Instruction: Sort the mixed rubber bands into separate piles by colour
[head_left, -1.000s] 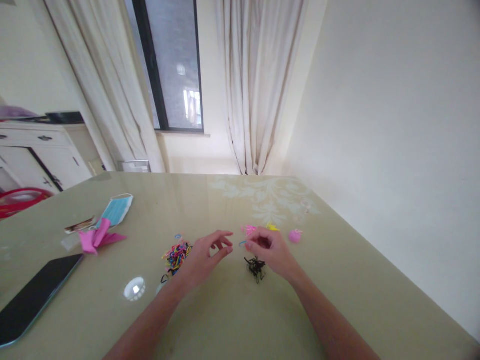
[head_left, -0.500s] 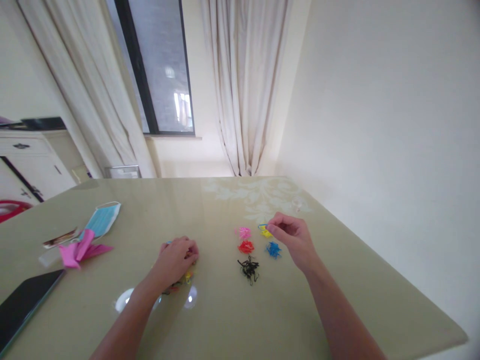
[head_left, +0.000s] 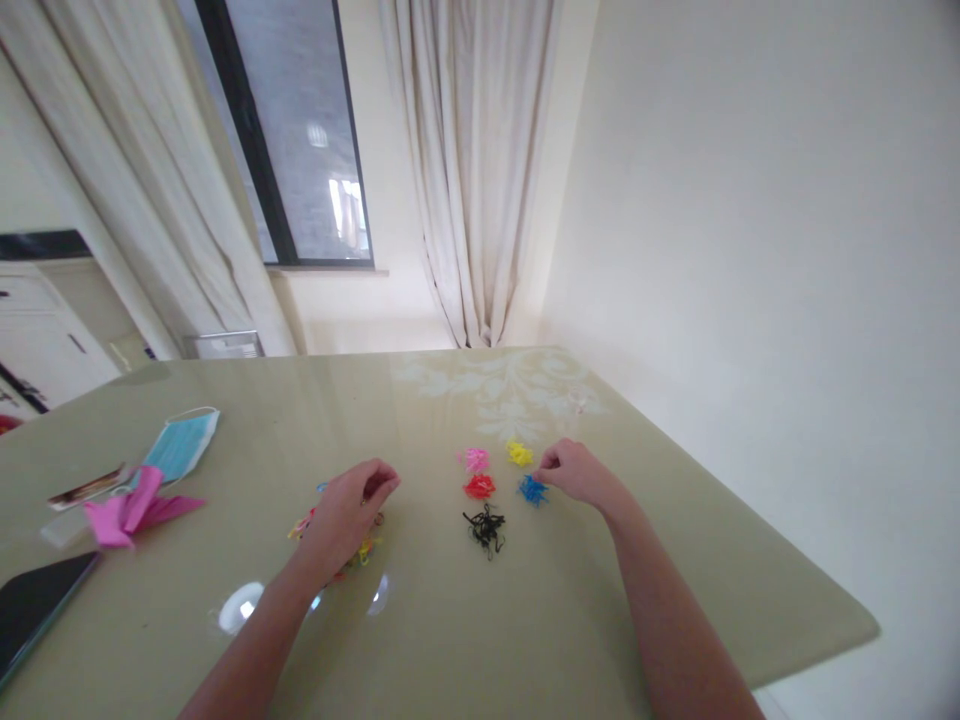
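My right hand (head_left: 574, 472) has thumb and forefinger pinched at the upper right edge of a small pile of blue rubber bands (head_left: 533, 491), on a blue band that blends into the pile. Over a mixed heap of coloured rubber bands (head_left: 365, 551) hangs my left hand (head_left: 358, 508), its fingertips pressed together; anything between them is too small to make out. The left hand covers much of that heap. Between the hands lie sorted piles of bands: pink (head_left: 475, 460), yellow (head_left: 519, 453), red (head_left: 479, 486) and black (head_left: 486, 529).
On the left of the glossy table (head_left: 420, 640) lie a blue face mask (head_left: 182, 445), a folded pink paper shape (head_left: 139, 510) and a dark phone-like slab (head_left: 41, 605). A white wall (head_left: 750, 250) runs along the right, with a curtain (head_left: 469, 180) behind.
My right hand has carried a blue rubber band from above the yellow pile down to the blue pile. My left hand has lifted slightly off the mixed heap. The view has shifted right.
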